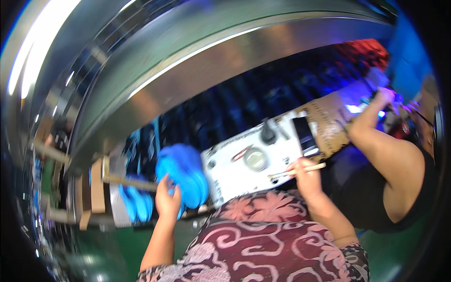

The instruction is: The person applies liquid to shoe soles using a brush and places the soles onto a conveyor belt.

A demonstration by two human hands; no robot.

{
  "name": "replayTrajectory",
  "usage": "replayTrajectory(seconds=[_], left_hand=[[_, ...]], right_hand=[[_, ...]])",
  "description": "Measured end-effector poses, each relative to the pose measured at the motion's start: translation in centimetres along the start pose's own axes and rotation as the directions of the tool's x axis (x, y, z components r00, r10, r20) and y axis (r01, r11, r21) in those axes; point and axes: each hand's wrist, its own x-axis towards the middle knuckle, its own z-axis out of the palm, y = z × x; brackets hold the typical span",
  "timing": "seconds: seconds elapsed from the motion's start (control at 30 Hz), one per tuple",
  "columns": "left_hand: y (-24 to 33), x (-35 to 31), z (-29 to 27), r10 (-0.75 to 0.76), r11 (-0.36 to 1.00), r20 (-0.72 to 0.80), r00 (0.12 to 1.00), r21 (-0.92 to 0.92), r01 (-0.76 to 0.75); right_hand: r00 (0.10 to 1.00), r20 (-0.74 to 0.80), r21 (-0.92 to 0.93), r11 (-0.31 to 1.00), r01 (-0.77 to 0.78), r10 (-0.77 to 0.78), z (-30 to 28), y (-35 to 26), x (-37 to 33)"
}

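Observation:
A stack of blue, ribbed pieces shaped like shoe soles (185, 174) leans at the left end of a white board (230, 185). My left hand (167, 199) is at its near left edge, thumb and fingers closed on a blue piece. In my right hand (307, 181) is a thin brush (315, 167) with a pale wooden handle, its tip low over the board's near right part. A round dish (255, 159) with pale contents stands mid-board. Beside it are a dark bottle (268, 133) and a small red-handled tool or loop (240, 154).
A dark phone-like slab (305, 134) lies at the board's right end, beside brown cardboard (329, 117). More blue soles (136, 202) sit at far left near a carton (97, 185). A metal machine edge (188, 66) spans the back. Another person's arm (383, 141) works at right.

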Motion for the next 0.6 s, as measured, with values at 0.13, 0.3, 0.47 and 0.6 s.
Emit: replayTrajectory(seconds=[0.13, 0.3, 0.47, 0.6], left_hand=[[0.7, 1.1, 0.5, -0.062, 0.923, 0.079, 0.995, 0.385, 0.027], [-0.3, 1.4, -0.3, -0.081, 0.935, 0.014, 0.997, 0.347, 0.071], [-4.1, 1.3, 0.4, 0.002, 0.896, 0.108, 0.994, 0.442, -0.05], [-2.1, 1.6, -0.4, -0.005, 0.899, 0.151, 0.989, 0.434, -0.062]], right_hand=[[0.999, -0.024, -0.047, 0.999, -0.023, 0.022, 1.2, 0.0, 0.5], [0.997, 0.027, -0.08, 0.995, -0.064, 0.066, 2.8, -0.1, 0.0], [0.995, 0.007, -0.076, 0.992, -0.102, 0.103, 3.6, -0.2, -0.7], [0.994, 0.03, -0.088, 0.991, -0.105, 0.108, 4.0, -0.3, -0.6]])
